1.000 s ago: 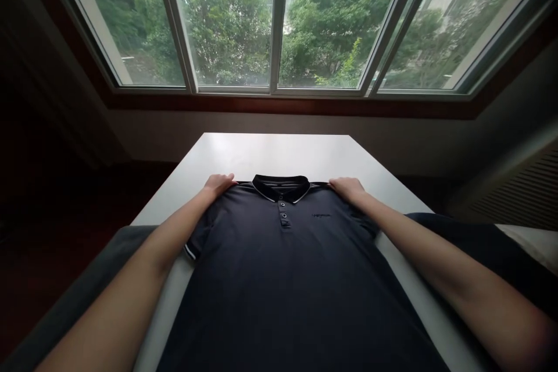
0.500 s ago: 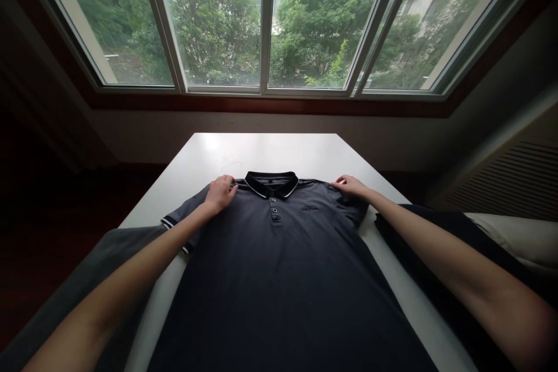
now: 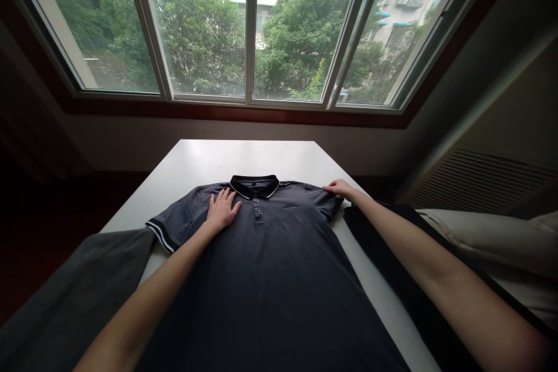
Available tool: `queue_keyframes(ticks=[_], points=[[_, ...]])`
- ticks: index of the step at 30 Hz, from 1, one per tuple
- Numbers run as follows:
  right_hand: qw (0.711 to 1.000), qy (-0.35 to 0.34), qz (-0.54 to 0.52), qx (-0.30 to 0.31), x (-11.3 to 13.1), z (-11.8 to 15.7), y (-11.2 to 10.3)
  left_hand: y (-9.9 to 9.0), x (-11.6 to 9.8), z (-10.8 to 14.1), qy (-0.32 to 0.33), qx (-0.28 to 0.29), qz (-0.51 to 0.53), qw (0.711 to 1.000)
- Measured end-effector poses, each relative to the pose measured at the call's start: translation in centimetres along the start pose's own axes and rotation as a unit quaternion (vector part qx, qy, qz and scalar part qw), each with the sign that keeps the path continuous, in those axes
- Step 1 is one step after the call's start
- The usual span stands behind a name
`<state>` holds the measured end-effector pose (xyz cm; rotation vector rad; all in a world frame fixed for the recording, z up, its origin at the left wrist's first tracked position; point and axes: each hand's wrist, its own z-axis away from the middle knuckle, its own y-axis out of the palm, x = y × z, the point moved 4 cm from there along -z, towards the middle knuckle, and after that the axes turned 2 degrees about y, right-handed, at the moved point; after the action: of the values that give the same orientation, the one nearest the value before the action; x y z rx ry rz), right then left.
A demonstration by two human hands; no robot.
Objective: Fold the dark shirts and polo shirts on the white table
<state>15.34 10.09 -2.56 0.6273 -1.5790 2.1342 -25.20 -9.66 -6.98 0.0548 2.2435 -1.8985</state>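
A dark grey polo shirt (image 3: 270, 267) lies front side up, its black collar (image 3: 255, 186) toward the far end of the table. Flat on the chest, just left of the buttons, rests my left hand (image 3: 223, 209) with its fingers spread. My right hand (image 3: 340, 188) pinches the top edge of the sleeve on the right, near the shoulder. The left sleeve (image 3: 174, 218) is spread out flat and shows a white-striped black cuff. The right sleeve's cuff end is partly hidden by my wrist, and the shirt's hem is out of view.
The white table (image 3: 244, 154) stands before a wide window (image 3: 209, 102). Grey cloth (image 3: 82, 279) hangs over its left edge. On the right lie black cloth (image 3: 392, 267) and pale bundled fabric (image 3: 483, 232), with a slatted panel (image 3: 488, 177) behind.
My left hand has let go of the shoulder and now lies flat on the chest. The left sleeve is spread wider. My right hand has slid outward along the right sleeve. The view has shifted.
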Motion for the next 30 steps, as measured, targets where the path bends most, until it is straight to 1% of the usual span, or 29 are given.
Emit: queue_keyframes(ticks=[1,2,3,5,6,7,9,12,14,17,19,20,24,25,26,28,30], points=[[1.0,0.003,0.003,0.003,-0.2,0.1,0.0,0.0,0.0,0.0,0.0,-0.002,0.001,1.0],[1.0,0.008,0.009,0.02,-0.4,0.3,0.0,0.0,0.0,0.0,0.0,-0.003,0.002,1.0],[0.998,0.016,0.016,0.051,-0.6,0.5,0.0,0.0,0.0,0.1,0.0,-0.003,0.003,1.0],[0.99,0.026,0.025,0.133,-1.0,1.2,0.1,0.0,0.0,0.1,-0.001,-0.003,0.004,1.0],[0.985,0.024,0.022,0.169,-1.0,1.6,0.0,0.0,-0.1,0.1,-0.002,-0.003,0.004,1.0],[0.981,0.015,0.014,0.192,-1.0,1.9,-0.2,-0.1,-0.1,0.1,-0.002,-0.004,0.004,1.0],[0.981,-0.016,-0.017,0.193,-0.6,2.6,-0.9,-0.2,-0.1,0.2,-0.001,-0.004,0.005,1.0],[0.983,-0.054,-0.063,0.165,0.1,3.4,-2.0,-0.3,-0.2,0.2,-0.004,0.0,0.006,1.0],[0.985,-0.063,-0.071,0.146,0.5,3.9,-2.5,-0.4,-0.2,0.2,-0.005,0.0,0.008,1.0],[0.987,-0.056,-0.066,0.139,0.8,4.4,-2.8,-0.5,-0.2,0.3,-0.004,-0.003,0.01,1.0],[0.985,-0.043,-0.066,0.152,0.9,4.6,-3.0,-0.5,-0.2,0.3,-0.005,-0.004,0.011,1.0],[0.983,-0.03,-0.066,0.169,0.9,4.7,-3.1,-0.5,-0.2,0.3,-0.006,-0.004,0.011,1.0],[0.956,0.031,-0.067,0.283,0.7,5.6,-3.6,-0.5,-0.2,0.3,-0.005,-0.006,0.013,1.0],[0.954,0.033,-0.071,0.289,0.6,5.8,-3.9,-0.5,-0.2,0.3,-0.005,-0.008,0.014,1.0],[0.956,0.027,-0.08,0.282,0.7,6.0,-4.3,-0.5,-0.1,0.3,-0.005,-0.008,0.015,1.0],[0.96,-0.003,-0.119,0.252,0.8,6.1,-5.0,-0.5,-0.1,0.3,-0.005,-0.01,0.017,1.0],[0.957,-0.032,-0.167,0.237,0.9,6.0,-5.4,-0.4,-0.1,0.3,-0.005,-0.01,0.018,1.0]])
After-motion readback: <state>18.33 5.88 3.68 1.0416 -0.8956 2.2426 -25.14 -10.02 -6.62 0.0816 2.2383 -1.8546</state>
